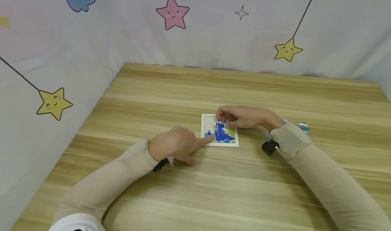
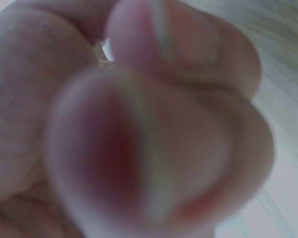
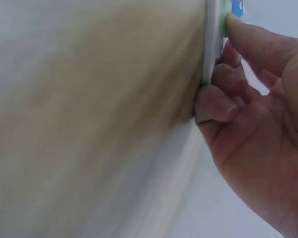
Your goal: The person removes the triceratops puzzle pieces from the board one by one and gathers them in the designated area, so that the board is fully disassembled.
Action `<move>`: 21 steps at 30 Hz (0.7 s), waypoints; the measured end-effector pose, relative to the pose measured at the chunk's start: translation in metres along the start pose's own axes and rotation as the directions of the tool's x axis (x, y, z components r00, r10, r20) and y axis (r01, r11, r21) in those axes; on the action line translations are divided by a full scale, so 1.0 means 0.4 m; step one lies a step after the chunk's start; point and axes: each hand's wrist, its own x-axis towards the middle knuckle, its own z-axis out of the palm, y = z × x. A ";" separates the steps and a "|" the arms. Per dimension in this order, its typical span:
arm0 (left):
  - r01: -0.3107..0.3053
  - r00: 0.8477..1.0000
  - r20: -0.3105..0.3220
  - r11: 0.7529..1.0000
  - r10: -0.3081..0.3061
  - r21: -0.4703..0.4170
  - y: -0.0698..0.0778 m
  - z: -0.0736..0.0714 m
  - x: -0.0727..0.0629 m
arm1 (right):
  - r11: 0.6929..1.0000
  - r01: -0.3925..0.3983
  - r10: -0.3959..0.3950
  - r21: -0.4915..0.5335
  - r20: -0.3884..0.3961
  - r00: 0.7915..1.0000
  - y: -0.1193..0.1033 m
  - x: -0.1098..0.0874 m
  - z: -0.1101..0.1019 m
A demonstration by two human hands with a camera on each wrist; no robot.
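Observation:
A small square jigsaw puzzle [image 1: 237,144] with a pale frame lies on the table, partly filled with a blue dinosaur on green. My left hand [image 1: 178,144] comes from its left side. Its straight index finger [image 1: 208,139] touches the dinosaur picture, while the other fingers curl under, large and blurred in the left wrist view. Over the upper right of the frame, my right hand [image 1: 241,116] pinches a puzzle piece [image 1: 220,125] with thumb and fingers, partly hidden by them. In the right wrist view the thumb sits on a green and blue part by the frame's edge.
Several loose puzzle pieces [image 1: 302,126] lie on the wooden table [image 1: 171,95], right of the puzzle and partly behind my right forearm. A black wrist camera [image 1: 270,146] hangs at the right cuff. A white cloth [image 1: 213,44] with stars closes off the back and left.

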 end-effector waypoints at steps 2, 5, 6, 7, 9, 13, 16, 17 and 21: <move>-0.002 1.000 -0.001 1.000 0.002 0.001 0.001 -0.001 0.001 | 1.000 0.007 -0.008 0.007 0.005 1.000 0.001 0.003 0.000; -0.005 1.000 -0.004 1.000 0.005 0.003 0.003 -0.002 0.001 | 1.000 0.019 -0.019 0.002 0.007 1.000 0.002 0.000 0.001; -0.007 1.000 -0.007 1.000 0.007 0.000 0.003 -0.002 0.002 | 1.000 0.020 -0.019 -0.004 0.008 1.000 0.003 -0.004 0.001; -0.010 1.000 -0.011 1.000 0.010 -0.005 0.003 -0.002 0.002 | 1.000 0.015 -0.015 -0.011 0.009 1.000 0.002 -0.009 0.001; -0.016 1.000 -0.016 1.000 0.016 -0.014 0.004 -0.002 0.002 | 1.000 -0.010 0.010 -0.012 0.009 1.000 0.000 -0.021 -0.001; -0.020 1.000 -0.012 0.999 0.020 -0.029 0.007 -0.001 0.003 | 0.999 -0.047 0.047 -0.004 -0.007 0.999 -0.004 -0.040 -0.004; -0.018 1.000 0.002 0.999 0.018 -0.035 0.007 0.001 0.003 | 0.999 -0.048 0.047 -0.015 -0.076 0.996 -0.008 -0.056 -0.011; -0.017 1.000 0.003 0.999 0.017 -0.035 0.007 0.001 0.002 | 0.999 -0.049 0.047 -0.016 -0.110 0.993 -0.010 -0.066 -0.017; -0.017 1.000 -0.001 0.999 0.017 -0.036 0.003 0.001 -0.003 | 0.997 -0.083 0.082 0.006 -0.218 0.973 -0.010 -0.140 -0.062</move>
